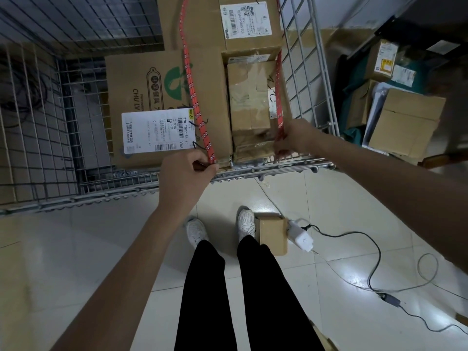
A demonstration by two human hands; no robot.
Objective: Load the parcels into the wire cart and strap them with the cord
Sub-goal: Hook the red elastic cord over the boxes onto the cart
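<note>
Three cardboard parcels lie in the wire cart (273, 171): a large one with a green logo and white label (152, 97), a taped one (250, 102) to its right, and a labelled one (228, 19) behind them. A red patterned cord (190, 79) runs over the large parcel, and a second red strand (278, 84) runs along the taped parcel's right side. My left hand (187, 168) pinches the left strand's near end at the cart's front rim. My right hand (293, 138) grips the right strand's near end just inside the rim.
A small cardboard box (273, 234) lies on the tiled floor by my right shoe, next to a white power adapter (301, 236) with trailing cables. More boxes (405, 122) are piled to the right of the cart. Another wire cage (38, 135) stands on the left.
</note>
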